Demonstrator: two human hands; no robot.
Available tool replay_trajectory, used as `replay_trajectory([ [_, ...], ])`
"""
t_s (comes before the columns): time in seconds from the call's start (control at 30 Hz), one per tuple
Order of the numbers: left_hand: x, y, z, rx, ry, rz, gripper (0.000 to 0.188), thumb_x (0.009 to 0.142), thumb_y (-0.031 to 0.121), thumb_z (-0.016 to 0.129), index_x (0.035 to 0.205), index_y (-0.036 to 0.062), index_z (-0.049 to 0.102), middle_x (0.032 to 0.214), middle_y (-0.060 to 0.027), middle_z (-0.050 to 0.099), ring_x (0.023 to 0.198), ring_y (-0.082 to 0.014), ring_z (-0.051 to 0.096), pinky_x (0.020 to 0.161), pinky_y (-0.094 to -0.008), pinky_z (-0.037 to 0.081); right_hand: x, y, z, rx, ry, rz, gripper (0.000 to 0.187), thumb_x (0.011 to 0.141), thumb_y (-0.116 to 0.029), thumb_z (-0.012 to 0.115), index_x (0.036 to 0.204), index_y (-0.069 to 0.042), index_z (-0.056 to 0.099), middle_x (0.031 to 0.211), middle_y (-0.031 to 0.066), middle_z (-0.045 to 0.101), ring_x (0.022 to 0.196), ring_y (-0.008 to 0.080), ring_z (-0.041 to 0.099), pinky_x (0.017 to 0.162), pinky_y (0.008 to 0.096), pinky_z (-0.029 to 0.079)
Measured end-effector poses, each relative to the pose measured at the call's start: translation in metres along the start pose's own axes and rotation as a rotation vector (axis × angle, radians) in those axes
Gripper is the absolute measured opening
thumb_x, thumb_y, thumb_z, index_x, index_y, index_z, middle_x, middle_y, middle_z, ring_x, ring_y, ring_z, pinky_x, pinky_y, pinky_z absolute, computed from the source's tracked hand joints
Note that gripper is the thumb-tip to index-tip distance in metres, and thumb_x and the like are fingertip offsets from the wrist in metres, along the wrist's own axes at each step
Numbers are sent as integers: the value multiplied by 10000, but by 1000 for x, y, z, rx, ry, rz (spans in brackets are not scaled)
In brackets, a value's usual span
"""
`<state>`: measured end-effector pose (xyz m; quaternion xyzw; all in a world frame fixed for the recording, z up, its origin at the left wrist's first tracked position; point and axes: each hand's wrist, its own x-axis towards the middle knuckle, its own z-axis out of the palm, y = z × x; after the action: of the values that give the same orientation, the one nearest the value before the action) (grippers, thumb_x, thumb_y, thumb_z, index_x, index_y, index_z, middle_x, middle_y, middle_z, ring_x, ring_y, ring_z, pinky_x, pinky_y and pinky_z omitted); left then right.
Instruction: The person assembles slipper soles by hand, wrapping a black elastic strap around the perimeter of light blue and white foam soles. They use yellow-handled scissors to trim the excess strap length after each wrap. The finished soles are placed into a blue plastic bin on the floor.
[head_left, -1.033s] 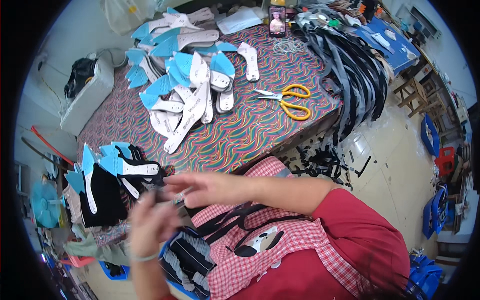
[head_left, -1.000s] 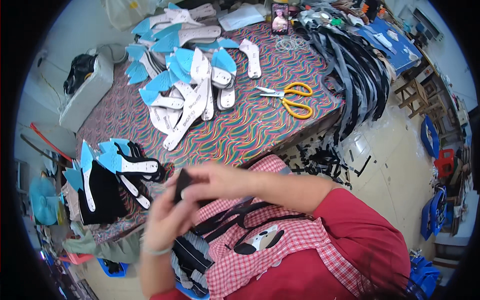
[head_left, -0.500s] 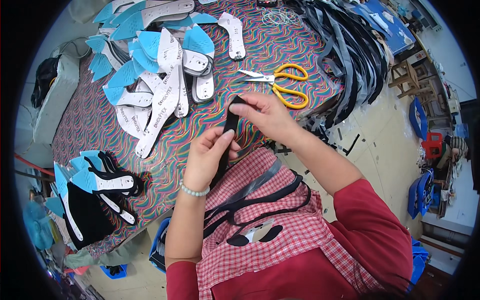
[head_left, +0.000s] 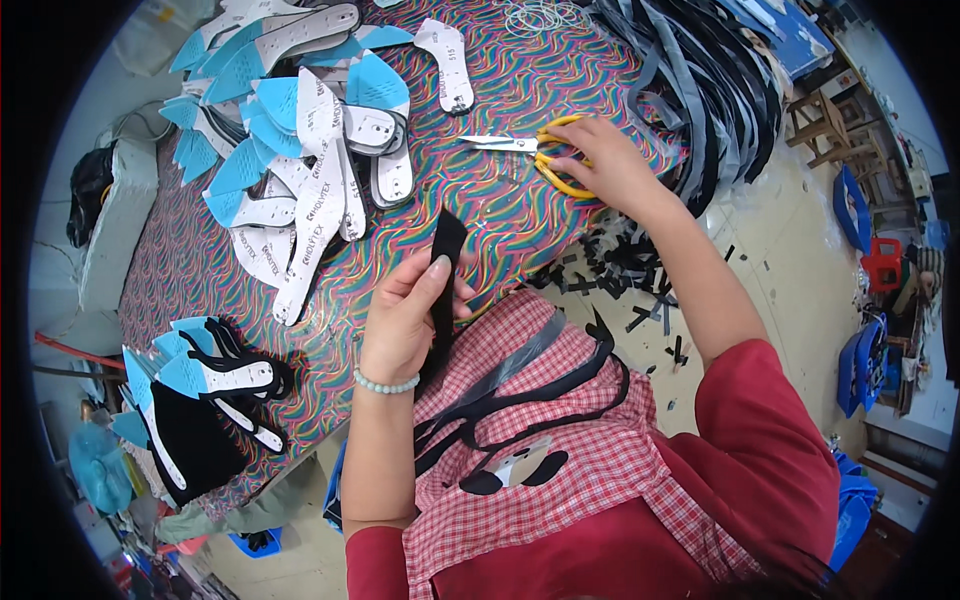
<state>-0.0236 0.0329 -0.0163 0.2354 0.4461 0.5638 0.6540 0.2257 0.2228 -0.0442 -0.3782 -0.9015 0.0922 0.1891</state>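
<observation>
A wavy-patterned table spans the frame's centre, with a blue-and-white pile upper left. Mid-frame, a black strip is pinched in the left hand; at upper centre, yellow-handled scissors are grasped by the right hand.

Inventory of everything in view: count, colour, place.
Table: 1, multicoloured, centre
Cut pieces: many, white and blue, upper left
Lone piece: 1, white, top centre
Smaller stack: several, white, blue, black, lower left
Scissors: 1, yellow handles, table's right side
Held strip: 1, black, left hand
Strip bundle: many, black and grey, upper right
Loops: several, white, top edge
Apron: 1, red/white check, worn
Lap strips: several, black and grey, across apron
Scraps: many, black, floor
Wooden stool: at least 1, brown, right
Plastic stool: 1, red, right
Bins: at least 2, blue, right
Fan: 1, turquoise, lower left
Left hand: 1, on held strip
Right hand: 1, at scissors handles
</observation>
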Motion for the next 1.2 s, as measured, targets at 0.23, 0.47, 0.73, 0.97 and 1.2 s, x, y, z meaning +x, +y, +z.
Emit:
replay_trajectory([
  [0.23,0,1,5,-2,-10,18,181,931,101,562,1082,11,606,908,-97,673,708,-137,635,668,-273,544,-14,-15,-27,247,-245,213,519,828,-102,642,1314,-56,468,999,113,565,891,202,587,783,301,477],
  [0.47,4,4,24,177,35,35,124,927,108,566,990,11,613,823,-78,659,602,-102,578,618,-239,508,-105,-76,-42,941,-423,290,654,901,-230,634,1417,-19,294,1085,74,541,947,120,531,831,267,445],
  [0.73,11,-18,54,409,-130,-157,129,901,130,607,934,7,628,719,-26,634,567,-54,529,554,-176,421,-155,-94,-39,1133,-525,401,695,917,-348,592,1438,-14,274,1183,153,517,1083,222,507,974,322,384],
  [0.97,10,-22,42,377,-91,-161,142,904,127,603,952,-4,629,730,-31,640,596,-61,553,563,-185,441,-150,-101,-49,1205,-443,767,586,862,-356,674,1350,-93,484,813,-57,528,527,-2,438,442,173,364],
  [1.2,0,0,27,197,20,17,151,926,134,580,979,5,636,804,-36,651,629,-60,566,608,-191,469,-44,-68,-53,171,-40,144,735,786,-172,718,1398,-12,344,1361,190,420,1175,311,504,978,373,409],
])
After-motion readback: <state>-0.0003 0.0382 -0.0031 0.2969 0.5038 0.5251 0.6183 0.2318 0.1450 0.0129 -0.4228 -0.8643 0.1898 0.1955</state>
